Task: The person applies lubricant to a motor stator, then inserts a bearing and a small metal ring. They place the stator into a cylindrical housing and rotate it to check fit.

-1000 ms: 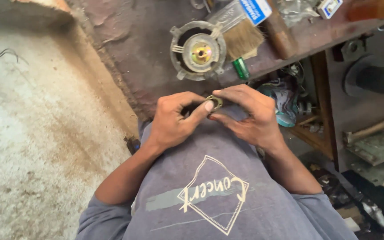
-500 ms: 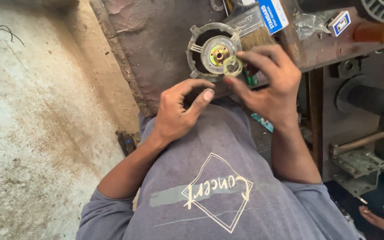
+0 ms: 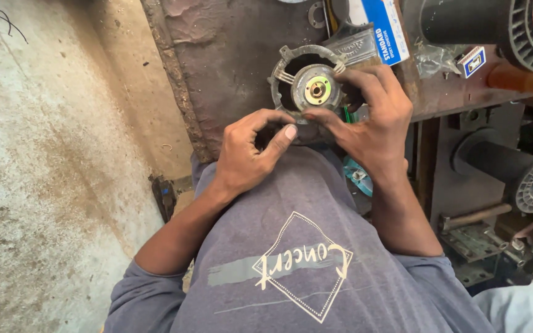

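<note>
Housing: round grey metal motor housing with brass centre (image 3: 311,83), on rusty brown surface (image 3: 229,55) near its front edge
Right hand (image 3: 374,120): fingers closed on housing's rim
Left hand (image 3: 251,151): curled, fingertips pinched just beside housing; whether anything is held, cannot tell

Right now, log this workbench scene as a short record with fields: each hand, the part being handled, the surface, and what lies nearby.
Left hand: left hand curled at the near rim of the part, thumb and forefinger pinched; what they pinch cannot be told.
Right hand: right hand gripping the part's right side.
Part: round grey metal housing with a brass-coloured hub.
Surface: rusty brown metal bench top.
Nearby: blue and white box behind the part; black finned cylinder at upper right.
</note>
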